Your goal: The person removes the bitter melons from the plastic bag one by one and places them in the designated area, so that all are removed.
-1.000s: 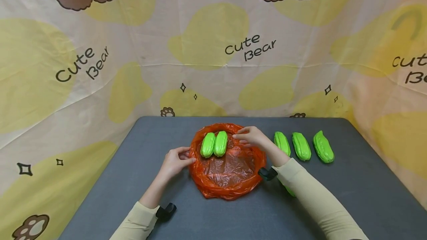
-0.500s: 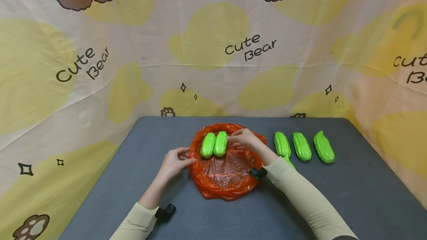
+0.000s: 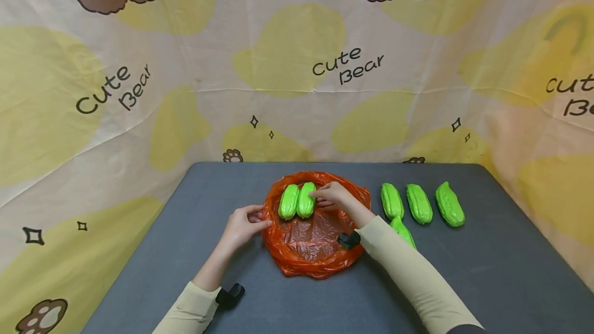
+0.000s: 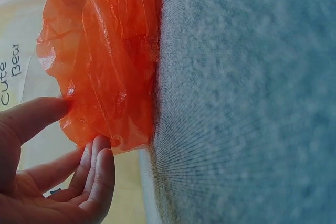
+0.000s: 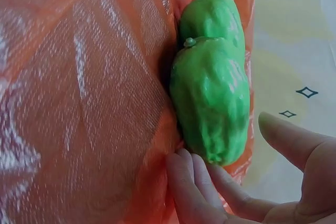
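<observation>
An orange plastic bag stands on the table with its mouth spread wide and its edge rolled down. Two bumpy green toy bitter melons lie side by side in its far left part, a left one and a right one. My left hand holds the bag's left side, thumb and fingertips on the plastic in the left wrist view. My right hand reaches over the bag, its fingertips against the right melon's end. In the right wrist view its thumb stands apart from that melon.
Right of the bag, three more green melons lie in a row: near, middle and far right. Another melon is partly hidden by the right sleeve. A printed cloth hangs behind the grey table.
My right hand has moved left across the bag to the right melon, and the sleeve uncovers more of the front melon on the table. The left hand has stayed in place.
</observation>
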`<state>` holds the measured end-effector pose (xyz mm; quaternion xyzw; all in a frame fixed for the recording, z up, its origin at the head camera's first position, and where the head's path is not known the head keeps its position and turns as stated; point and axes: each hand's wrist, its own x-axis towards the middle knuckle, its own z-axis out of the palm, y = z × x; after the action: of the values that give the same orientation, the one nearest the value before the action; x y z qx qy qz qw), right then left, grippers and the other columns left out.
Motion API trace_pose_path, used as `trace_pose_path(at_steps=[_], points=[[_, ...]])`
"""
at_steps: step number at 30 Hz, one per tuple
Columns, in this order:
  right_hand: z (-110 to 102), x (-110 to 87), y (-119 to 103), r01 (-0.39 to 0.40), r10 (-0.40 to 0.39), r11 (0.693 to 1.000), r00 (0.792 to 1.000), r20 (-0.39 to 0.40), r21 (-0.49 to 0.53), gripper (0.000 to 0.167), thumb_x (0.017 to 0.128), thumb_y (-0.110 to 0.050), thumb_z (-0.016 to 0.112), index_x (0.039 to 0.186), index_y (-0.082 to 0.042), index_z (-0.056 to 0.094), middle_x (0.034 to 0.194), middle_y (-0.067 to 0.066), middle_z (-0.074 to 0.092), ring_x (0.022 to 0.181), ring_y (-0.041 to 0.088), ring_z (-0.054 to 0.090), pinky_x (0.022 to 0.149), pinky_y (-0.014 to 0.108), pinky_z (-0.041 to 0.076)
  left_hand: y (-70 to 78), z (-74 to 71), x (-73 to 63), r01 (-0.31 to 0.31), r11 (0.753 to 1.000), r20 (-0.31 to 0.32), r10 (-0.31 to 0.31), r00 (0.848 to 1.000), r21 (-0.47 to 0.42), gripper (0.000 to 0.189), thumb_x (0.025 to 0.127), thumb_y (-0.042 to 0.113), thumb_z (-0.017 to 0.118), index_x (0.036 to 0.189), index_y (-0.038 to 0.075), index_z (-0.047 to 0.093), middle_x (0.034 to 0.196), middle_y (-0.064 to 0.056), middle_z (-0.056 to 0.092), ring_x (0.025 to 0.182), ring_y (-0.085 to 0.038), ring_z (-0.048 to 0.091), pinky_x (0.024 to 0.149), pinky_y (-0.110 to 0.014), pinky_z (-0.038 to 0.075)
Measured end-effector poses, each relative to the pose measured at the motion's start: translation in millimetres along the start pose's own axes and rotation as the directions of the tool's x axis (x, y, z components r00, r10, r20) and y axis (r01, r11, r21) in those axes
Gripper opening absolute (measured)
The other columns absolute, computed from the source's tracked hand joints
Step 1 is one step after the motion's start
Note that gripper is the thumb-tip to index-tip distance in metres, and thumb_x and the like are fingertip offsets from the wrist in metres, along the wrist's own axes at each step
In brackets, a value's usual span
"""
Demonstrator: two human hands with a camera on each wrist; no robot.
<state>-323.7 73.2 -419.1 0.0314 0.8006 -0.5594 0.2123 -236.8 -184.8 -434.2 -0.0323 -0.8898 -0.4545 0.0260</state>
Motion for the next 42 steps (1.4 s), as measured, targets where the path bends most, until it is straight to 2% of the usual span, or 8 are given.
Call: trace_pose_path(at_steps=[7, 12, 20, 27, 42], points=[[5.3, 3.1, 1.6, -0.019, 0.018, 0.999, 1.0, 0.017, 0.026, 0.061, 0.088, -0.027, 0.067, 0.135, 0.005, 0.046, 0.125, 0.025, 0.058, 0.111, 0.033, 0.061, 0.088, 0.041, 0.052, -0.8, -0.2, 1.0, -0.006, 1.0, -0.006, 0.007, 1.0, 0.01, 0.046, 0.077, 0.017, 0.078, 0.118, 0.0, 0.065, 0.092, -0.011, 0.067, 0.077, -0.015, 0.064, 0.06, -0.022, 0.049], [9.0, 5.3, 4.0, -0.028, 0.028, 0.999, 1.0, 0.0, 0.034, 0.066, 0.086, -0.032, 0.07, 0.137, 0.003, 0.045, 0.13, 0.024, 0.054, 0.112, 0.032, 0.06, 0.087, 0.039, 0.053, -0.2, -0.2, 1.1, -0.004, 1.0, -0.001, 0.004, 1.0, 0.006, 0.047, 0.077, 0.018, 0.078, 0.118, -0.001, 0.064, 0.093, -0.011, 0.067, 0.079, -0.016, 0.065, 0.061, -0.023, 0.049], [14.4, 2.1, 3.8, -0.023, 0.022, 0.999, 0.999, -0.029, -0.023, 0.077, 0.083, -0.035, 0.073, 0.141, 0.003, 0.039, 0.133, 0.021, 0.052, 0.112, 0.03, 0.061, 0.082, 0.037, 0.054, -1.6, 0.1, 1.9, -0.001, 1.0, 0.001, 0.001, 1.0, -0.001, 0.047, 0.077, 0.017, 0.078, 0.118, -0.001, 0.064, 0.094, -0.012, 0.067, 0.079, -0.016, 0.065, 0.062, -0.023, 0.05], [17.6, 1.9, 4.0, -0.024, 0.021, 0.998, 0.998, -0.056, -0.056, 0.077, 0.08, -0.034, 0.075, 0.14, 0.002, 0.042, 0.134, 0.02, 0.051, 0.111, 0.03, 0.061, 0.081, 0.037, 0.055, 0.2, 0.8, 1.3, 0.002, 1.0, 0.005, -0.002, 1.0, -0.009, 0.047, 0.077, 0.017, 0.078, 0.118, 0.0, 0.065, 0.093, -0.009, 0.068, 0.079, -0.016, 0.066, 0.062, -0.023, 0.051], [19.6, 3.1, -0.6, -0.071, 0.072, 0.996, 0.997, -0.002, 0.051, 0.07, 0.084, -0.019, 0.073, 0.14, 0.005, 0.039, 0.13, 0.022, 0.053, 0.109, 0.031, 0.061, 0.074, 0.038, 0.057, -1.2, 0.9, 1.6, 0.005, 1.0, 0.011, -0.005, 1.0, -0.008, 0.047, 0.077, 0.017, 0.078, 0.119, 0.001, 0.064, 0.094, -0.009, 0.068, 0.079, -0.016, 0.066, 0.061, -0.024, 0.051]])
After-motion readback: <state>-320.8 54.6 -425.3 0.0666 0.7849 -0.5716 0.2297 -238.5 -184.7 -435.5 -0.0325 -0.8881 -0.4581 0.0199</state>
